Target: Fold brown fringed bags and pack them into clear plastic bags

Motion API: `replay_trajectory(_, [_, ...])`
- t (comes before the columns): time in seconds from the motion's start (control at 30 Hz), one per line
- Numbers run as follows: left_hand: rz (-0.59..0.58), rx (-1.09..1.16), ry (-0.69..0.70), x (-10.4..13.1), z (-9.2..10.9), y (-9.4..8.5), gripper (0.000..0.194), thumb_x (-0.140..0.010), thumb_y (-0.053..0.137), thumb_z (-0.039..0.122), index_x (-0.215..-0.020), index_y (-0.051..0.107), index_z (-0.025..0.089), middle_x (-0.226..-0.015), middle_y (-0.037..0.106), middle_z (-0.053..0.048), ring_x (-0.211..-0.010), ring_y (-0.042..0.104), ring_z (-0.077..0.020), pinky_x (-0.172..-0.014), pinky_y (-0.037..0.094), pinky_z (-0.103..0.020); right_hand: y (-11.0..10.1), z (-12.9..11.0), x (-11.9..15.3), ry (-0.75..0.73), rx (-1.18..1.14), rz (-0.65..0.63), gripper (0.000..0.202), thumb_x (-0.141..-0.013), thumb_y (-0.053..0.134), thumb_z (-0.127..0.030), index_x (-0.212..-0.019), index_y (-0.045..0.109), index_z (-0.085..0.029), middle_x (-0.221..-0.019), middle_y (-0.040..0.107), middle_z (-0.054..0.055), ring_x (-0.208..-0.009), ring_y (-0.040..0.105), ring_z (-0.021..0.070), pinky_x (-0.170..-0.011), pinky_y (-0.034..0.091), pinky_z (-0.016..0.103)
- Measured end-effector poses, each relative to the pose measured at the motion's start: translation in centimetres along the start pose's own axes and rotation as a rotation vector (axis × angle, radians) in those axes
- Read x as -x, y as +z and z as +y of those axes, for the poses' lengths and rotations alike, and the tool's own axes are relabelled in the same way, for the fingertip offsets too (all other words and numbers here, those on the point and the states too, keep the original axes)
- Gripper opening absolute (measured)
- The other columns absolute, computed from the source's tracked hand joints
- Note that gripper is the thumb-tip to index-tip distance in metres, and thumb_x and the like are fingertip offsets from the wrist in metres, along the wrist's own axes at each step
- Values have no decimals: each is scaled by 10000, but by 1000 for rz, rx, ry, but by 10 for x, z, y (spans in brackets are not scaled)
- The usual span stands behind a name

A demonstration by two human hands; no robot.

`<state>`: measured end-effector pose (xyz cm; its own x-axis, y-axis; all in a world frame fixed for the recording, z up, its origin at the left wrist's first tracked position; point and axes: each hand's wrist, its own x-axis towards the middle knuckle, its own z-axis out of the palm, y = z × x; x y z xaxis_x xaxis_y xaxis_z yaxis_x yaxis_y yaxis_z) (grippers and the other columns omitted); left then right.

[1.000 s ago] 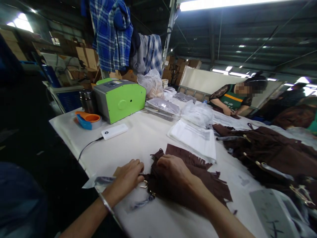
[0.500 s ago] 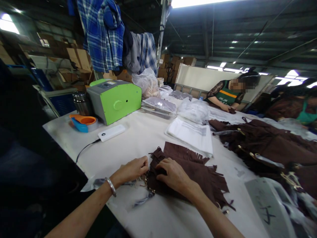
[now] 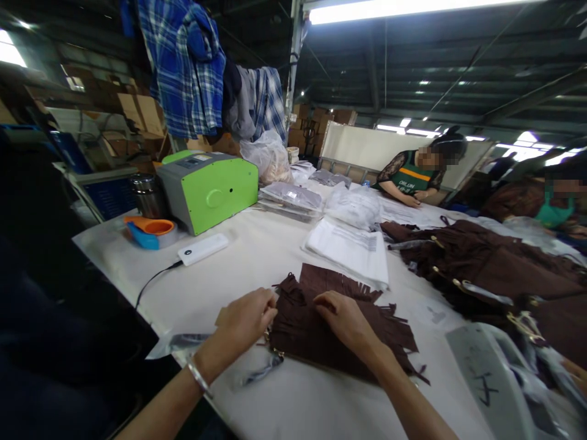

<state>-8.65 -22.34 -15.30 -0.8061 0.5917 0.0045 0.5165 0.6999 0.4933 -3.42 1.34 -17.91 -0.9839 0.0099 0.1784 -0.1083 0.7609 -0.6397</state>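
A dark brown fringed bag (image 3: 312, 333) lies flat on the white table, with gold-coloured hardware at its left edge. My left hand (image 3: 252, 315) is at that edge, its fingers curled closed; what they grip, if anything, is hidden. A small tan piece (image 3: 222, 316) shows behind this hand. Over the middle of the bag is my right hand (image 3: 343, 321), fingers bent, with a gap between them and the thumb. A plastic-wrapped strip (image 3: 263, 370) rests on the table beside the bag's lower left corner.
Behind the bag are white printed bags (image 3: 348, 250). A green and grey machine (image 3: 215, 189), a tape roll (image 3: 156, 232) and a white power bank (image 3: 204, 249) stand left. More brown bags (image 3: 495, 263) and a grey tape dispenser (image 3: 486, 373) are right. A co-worker (image 3: 413, 174) sits across.
My left hand has turned slightly, and the tan piece now shows behind it. My right hand has lifted a little and moved right over the bag. The view has shifted slightly.
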Motion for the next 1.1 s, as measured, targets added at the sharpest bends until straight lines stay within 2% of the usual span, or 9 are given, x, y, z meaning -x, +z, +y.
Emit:
replay_trajectory(0.13, [-81, -30, -95, -9, -37, 11, 117, -749, 572, 273, -857, 606, 243, -849, 660, 7, -786, 600, -193, -674, 362, -279, 15, -24, 10, -39, 54, -13, 131, -881, 580, -207, -907, 705, -237, -928, 689, 7, -891, 622, 175, -832, 445, 283])
replay_trajectory(0.3, [-107, 67, -81, -17, -37, 24, 77, -726, 521, 211, -760, 590, 219, -777, 640, 22, -737, 581, -164, -638, 346, -257, 47, -34, 18, -115, 292, -46, 192, -820, 707, -233, -1004, 668, -268, -992, 666, -2, -949, 570, 214, -829, 398, 317])
replay_trajectory(0.43, [-94, 157, -72, -23, -32, 17, 74, -762, 494, 234, -740, 556, 201, -746, 619, 27, -708, 561, -151, -620, 356, -247, 56, -27, 18, -127, 441, -53, 79, -917, 599, -217, -907, 668, -253, -895, 661, 1, -880, 558, 194, -770, 354, 312])
replay_trajectory(0.67, [-97, 358, 145, -4, 16, 43, 88, -743, 565, 199, -795, 635, 204, -837, 637, 13, -794, 580, -155, -706, 403, -249, 25, -14, 31, -136, 477, -127, 159, -934, 569, -238, -809, 666, -246, -847, 653, -9, -835, 544, 172, -750, 327, 307])
replay_trajectory(0.77, [-274, 569, 299, 6, 30, 41, 272, -714, 645, 204, -982, 669, 240, -997, 661, 7, -894, 601, -166, -769, 435, -243, 2, -10, 30, -48, 383, -162, 161, -895, 579, -187, -795, 687, -251, -857, 671, -22, -852, 577, 158, -761, 357, 283])
replay_trajectory(0.83, [-347, 690, 285, 4, 24, 29, 262, -792, 603, 275, -1049, 646, 242, -973, 680, 7, -857, 622, -159, -748, 457, -242, -8, -14, 20, -6, 310, -146, 172, -894, 554, -185, -837, 703, -248, -877, 687, -16, -862, 601, 151, -777, 390, 263])
replay_trajectory(0.93, [-93, 463, 62, -11, -3, 11, 209, -902, 432, 309, -923, 616, 210, -859, 664, -14, -804, 613, -171, -738, 452, -276, 0, -30, -11, -20, 274, -17, 161, -880, 596, -292, -999, 694, -242, -997, 688, 21, -958, 607, 182, -854, 428, 271])
replay_trajectory(1.0, [36, 174, -58, -21, -22, 11, 174, -895, 427, 268, -869, 590, 212, -884, 651, -28, -847, 604, -190, -776, 437, -303, 19, -41, -37, -54, 296, 33, 377, -826, 666, -366, -1181, 629, -245, -1136, 655, 54, -1048, 587, 222, -905, 438, 313])
replay_trajectory(1.1, [-40, -17, -56, -25, -39, 26, 121, -849, 479, 194, -902, 586, 214, -961, 647, -46, -919, 599, -208, -821, 433, -318, 47, -44, -72, -53, 336, -47, 422, -779, 700, -307, -1189, 636, -227, -1172, 649, 87, -1051, 600, 251, -876, 464, 342])
